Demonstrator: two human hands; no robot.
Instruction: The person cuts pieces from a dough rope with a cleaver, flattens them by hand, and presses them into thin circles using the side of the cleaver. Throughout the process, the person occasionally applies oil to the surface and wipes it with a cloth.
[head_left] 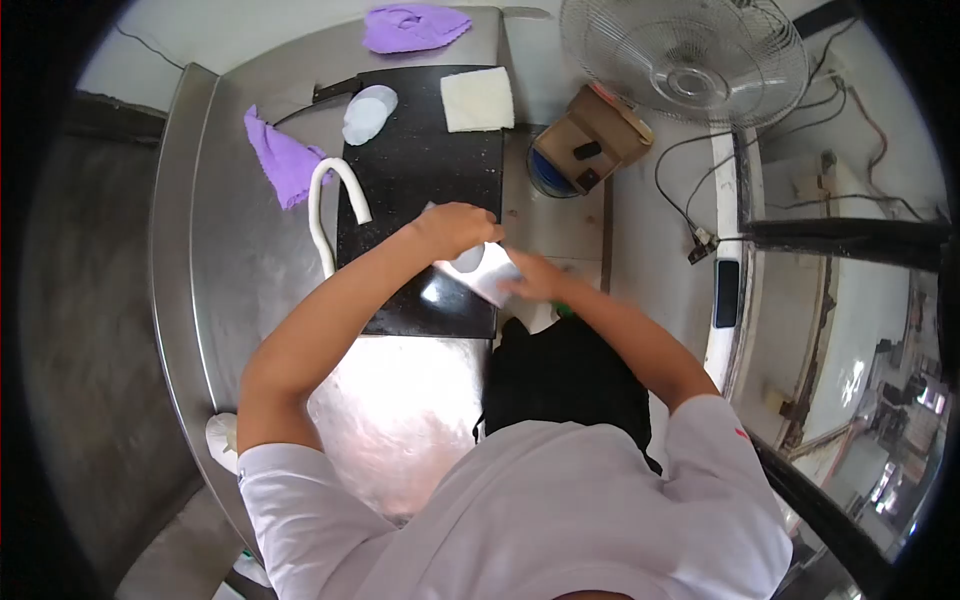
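Over the lower part of a black board [415, 160], both hands are on a shiny metal piece [484, 276] with a rounded pale area on it. My left hand [460, 228] is closed on its upper edge. My right hand [535, 277], a little blurred, has its fingers at the piece's right edge. To the left, a white bent tube [316, 205] hooks over the board's left edge. A cream cloth [477, 100] lies at the board's top right, and a whitish translucent object [369, 114] lies at its top left.
Purple cloths lie on the metal table [225, 220], one at left [285, 165] and one at the back [415, 27]. A black handle [337, 91] is near the board. Right of it are a cardboard box [596, 135] in a round container, a fan [688, 60], cables and a phone [727, 293].
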